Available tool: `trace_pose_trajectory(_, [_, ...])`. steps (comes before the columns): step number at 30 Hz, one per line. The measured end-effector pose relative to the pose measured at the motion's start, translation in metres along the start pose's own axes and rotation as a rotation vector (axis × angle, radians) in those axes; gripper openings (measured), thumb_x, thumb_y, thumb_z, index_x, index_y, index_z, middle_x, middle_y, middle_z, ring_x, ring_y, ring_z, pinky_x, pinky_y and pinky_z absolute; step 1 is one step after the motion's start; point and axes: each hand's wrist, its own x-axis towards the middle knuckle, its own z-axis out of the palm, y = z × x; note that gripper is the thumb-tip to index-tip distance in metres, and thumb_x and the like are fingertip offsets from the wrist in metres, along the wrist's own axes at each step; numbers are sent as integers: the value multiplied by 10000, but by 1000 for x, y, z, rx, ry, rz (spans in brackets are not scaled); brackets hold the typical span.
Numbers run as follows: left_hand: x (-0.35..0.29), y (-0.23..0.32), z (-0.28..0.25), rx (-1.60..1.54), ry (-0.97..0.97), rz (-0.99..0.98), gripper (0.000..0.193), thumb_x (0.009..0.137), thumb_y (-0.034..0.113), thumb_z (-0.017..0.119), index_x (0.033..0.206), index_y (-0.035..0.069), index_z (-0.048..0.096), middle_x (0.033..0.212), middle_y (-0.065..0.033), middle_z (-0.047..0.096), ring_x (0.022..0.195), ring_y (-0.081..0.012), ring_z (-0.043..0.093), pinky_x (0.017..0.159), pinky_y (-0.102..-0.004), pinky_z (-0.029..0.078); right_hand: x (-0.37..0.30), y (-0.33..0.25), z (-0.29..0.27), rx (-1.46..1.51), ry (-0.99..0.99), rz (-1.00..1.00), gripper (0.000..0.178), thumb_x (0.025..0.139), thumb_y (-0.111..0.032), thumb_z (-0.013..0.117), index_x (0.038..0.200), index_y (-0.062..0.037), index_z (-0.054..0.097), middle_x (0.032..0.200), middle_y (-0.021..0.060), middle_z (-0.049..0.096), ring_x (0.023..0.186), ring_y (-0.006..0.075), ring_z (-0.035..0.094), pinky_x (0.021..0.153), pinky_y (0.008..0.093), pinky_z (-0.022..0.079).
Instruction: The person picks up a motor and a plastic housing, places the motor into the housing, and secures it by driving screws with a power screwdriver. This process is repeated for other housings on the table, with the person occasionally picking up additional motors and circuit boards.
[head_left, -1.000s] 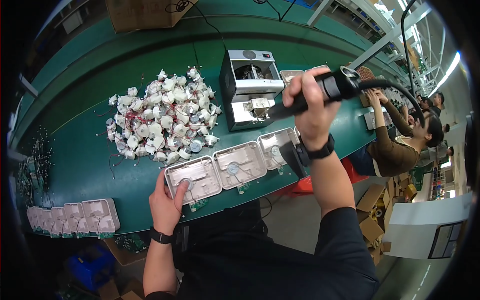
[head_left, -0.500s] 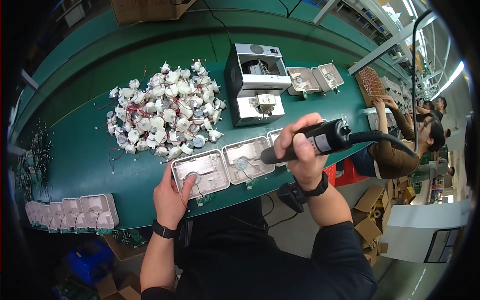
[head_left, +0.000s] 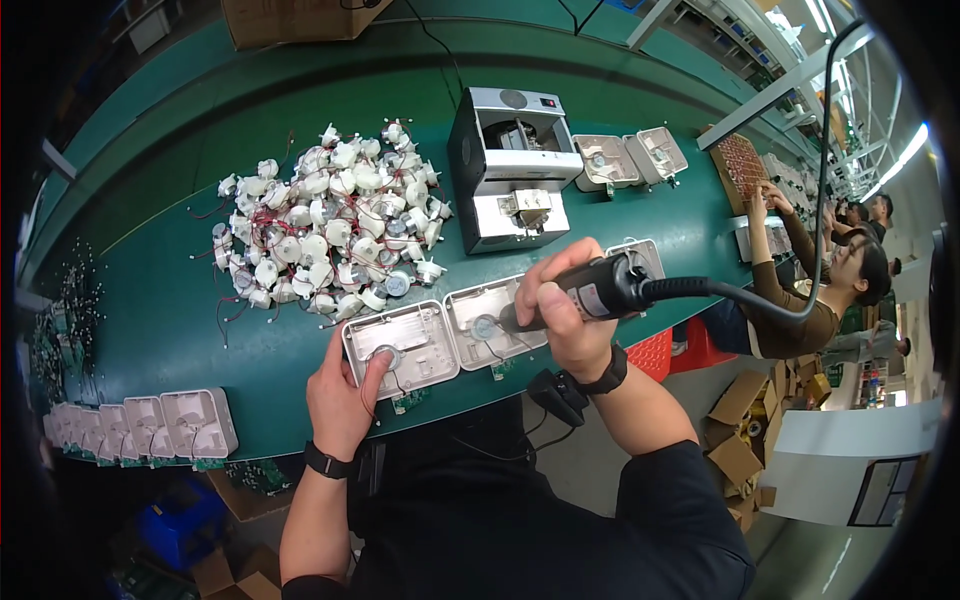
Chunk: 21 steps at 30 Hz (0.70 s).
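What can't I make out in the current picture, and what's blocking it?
All in the head view:
- Tip of the black tool: too small and dark to tell whether it touches anything.
- Right part of the second housing: covered by the tool and right hand.
- Most fingers of the left hand: hidden by the hand itself and the gripped housing.
- Cardboard box: cut off by the upper edge.

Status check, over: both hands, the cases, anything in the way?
Left hand holding pale case, thumb at round disc. Right hand gripping black corded tool. Next case partly hidden behind tool.
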Motion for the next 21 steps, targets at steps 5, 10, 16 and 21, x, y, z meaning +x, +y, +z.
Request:
trace_pose_trajectory(5, [-6, 7, 4, 51, -35, -22, 702, 826, 465, 785, 1344, 43, 569, 578, -67, 573, 501, -209, 578, 508, -341, 457, 25, -29, -19, -63, -78, -3, 264, 920, -186, 641, 1062, -40, 473, 786, 121, 576, 620, 182, 550, 592, 331, 506])
trace_pose_trajectory(10, [-2, 26, 25, 102, -85, -32, 739, 808, 516, 783, 1324, 29, 576, 580, -71, 580, 510, -230, 599, 510, -360, 470, 84, -33, -41, -73, 98, -330, 191, 947, -159, 603, 1058, -47, 495, 778, 116, 575, 611, 195, 561, 573, 334, 497])
trace_pose_trajectory(16, [2, 43, 41, 144, -158, -17, 763, 807, 571, 760, 1306, 22, 579, 568, -73, 594, 523, -260, 629, 521, -379, 489, 87, -39, -45, -145, 123, -266, 171, 954, -160, 596, 1045, -50, 503, 791, 112, 570, 603, 200, 552, 576, 334, 493])
trace_pose_trajectory(21, [7, 45, 38, 139, -157, 13, 750, 819, 568, 752, 1310, 28, 576, 552, -73, 605, 521, -267, 638, 529, -378, 496, 28, -48, -36, 31, 19, -98, 222, 940, -173, 628, 1061, -62, 479, 800, 115, 573, 613, 197, 552, 586, 331, 490])
